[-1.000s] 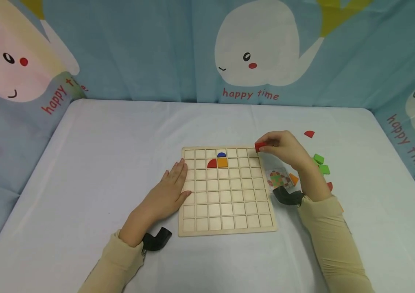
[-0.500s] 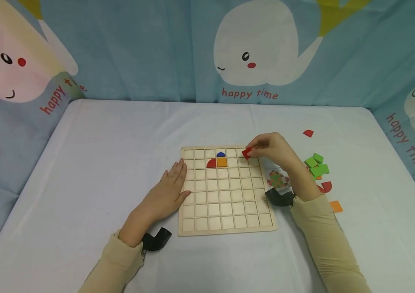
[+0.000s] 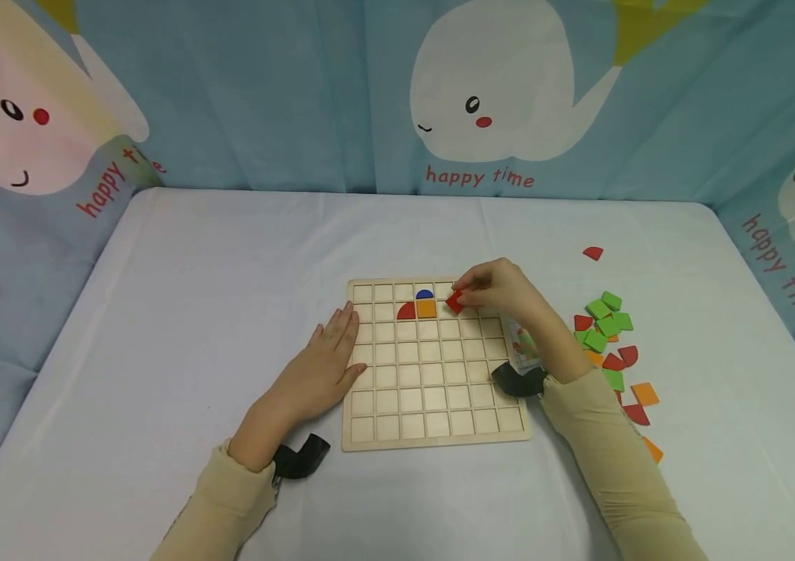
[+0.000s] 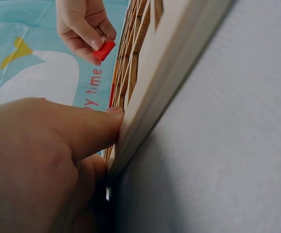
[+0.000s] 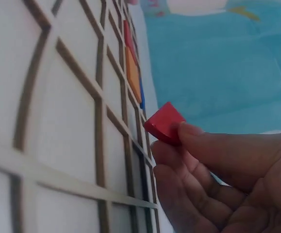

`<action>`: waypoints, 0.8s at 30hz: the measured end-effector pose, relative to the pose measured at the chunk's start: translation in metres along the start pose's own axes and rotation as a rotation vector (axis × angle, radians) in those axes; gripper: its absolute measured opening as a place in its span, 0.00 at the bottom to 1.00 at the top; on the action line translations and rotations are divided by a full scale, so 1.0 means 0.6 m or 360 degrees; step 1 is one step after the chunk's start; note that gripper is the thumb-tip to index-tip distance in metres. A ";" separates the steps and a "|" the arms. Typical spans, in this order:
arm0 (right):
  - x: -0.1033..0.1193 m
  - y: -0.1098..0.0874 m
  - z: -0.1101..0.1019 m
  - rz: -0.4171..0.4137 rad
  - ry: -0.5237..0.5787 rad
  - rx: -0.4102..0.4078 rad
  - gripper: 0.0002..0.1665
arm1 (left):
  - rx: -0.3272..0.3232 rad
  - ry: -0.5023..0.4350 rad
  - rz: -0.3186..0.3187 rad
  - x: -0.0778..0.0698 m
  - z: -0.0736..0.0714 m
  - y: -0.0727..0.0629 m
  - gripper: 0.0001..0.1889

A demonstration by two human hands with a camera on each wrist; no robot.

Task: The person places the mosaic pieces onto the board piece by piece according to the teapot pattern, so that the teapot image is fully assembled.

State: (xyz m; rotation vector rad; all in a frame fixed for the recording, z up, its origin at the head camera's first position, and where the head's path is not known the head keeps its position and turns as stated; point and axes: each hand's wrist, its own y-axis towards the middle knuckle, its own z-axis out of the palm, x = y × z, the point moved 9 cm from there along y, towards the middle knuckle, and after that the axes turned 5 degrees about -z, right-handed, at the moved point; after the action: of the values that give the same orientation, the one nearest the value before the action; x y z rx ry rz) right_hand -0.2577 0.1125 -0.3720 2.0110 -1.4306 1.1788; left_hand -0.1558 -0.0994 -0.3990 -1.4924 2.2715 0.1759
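My right hand [image 3: 506, 293] pinches a red tile [image 3: 454, 301] between thumb and fingers, over the upper part of a wooden grid board [image 3: 409, 402]. In the right wrist view the red tile [image 5: 164, 122] shows a square corner pointing up, its other end covered by the fingers. Seated in the board are a blue half-circle tile [image 3: 424, 294], an orange square tile [image 3: 426, 309] just below it, and a red quarter-circle tile [image 3: 407, 312] beside the orange one. With fingers straight, my left hand [image 3: 313, 378] rests along the board's left edge, the thumb [image 4: 99, 127] on its rim.
Right of the board lies a loose pile of green tiles [image 3: 608, 325], red tiles [image 3: 628, 355] and orange tiles [image 3: 646, 393]. One red tile [image 3: 593, 253] lies apart, farther back. A picture card [image 3: 525, 347] is partly hidden under the right forearm. A printed curtain [image 3: 285, 93] hangs behind the table.
My right hand has moved left with the red tile, from the board's upper right corner to near the orange square. More of the pile shows now. The left hand has stayed in place.
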 end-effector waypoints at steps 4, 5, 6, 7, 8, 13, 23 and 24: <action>0.001 0.003 0.003 0.0007 -0.0028 -0.0033 0.07 | 0.0006 0.0000 0.0004 -0.001 0.000 0.000 0.38; 0.002 0.003 0.004 0.0007 -0.0041 -0.0036 0.06 | 0.0006 0.0002 0.0004 -0.001 0.000 0.000 0.38; 0.001 0.004 0.004 0.0013 -0.0055 -0.0041 0.06 | 0.0004 0.0002 0.0006 -0.001 0.000 0.000 0.37; 0.001 0.004 0.005 0.0020 -0.0068 -0.0041 0.05 | 0.0005 0.0002 0.0006 -0.001 0.000 0.000 0.37; 0.000 0.005 0.006 0.0029 -0.0077 -0.0042 0.05 | 0.0005 0.0003 0.0005 -0.001 -0.001 -0.001 0.37; 0.003 0.009 0.009 0.0025 -0.0120 -0.0028 0.06 | 0.0000 -0.0009 0.0004 -0.003 -0.004 -0.002 0.37; 0.009 0.014 0.022 0.0021 -0.0216 0.0024 0.07 | 0.0004 -0.0005 0.0007 -0.004 -0.004 -0.004 0.37; 0.009 0.014 0.022 0.0025 -0.0222 0.0022 0.07 | 0.0005 -0.0005 0.0005 -0.004 -0.003 -0.004 0.37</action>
State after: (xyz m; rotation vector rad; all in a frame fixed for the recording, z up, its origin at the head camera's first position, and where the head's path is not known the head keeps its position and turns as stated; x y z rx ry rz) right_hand -0.2594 0.0964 -0.3764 2.1320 -1.5102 1.0759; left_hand -0.1533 -0.0993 -0.3959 -1.4861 2.2710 0.1751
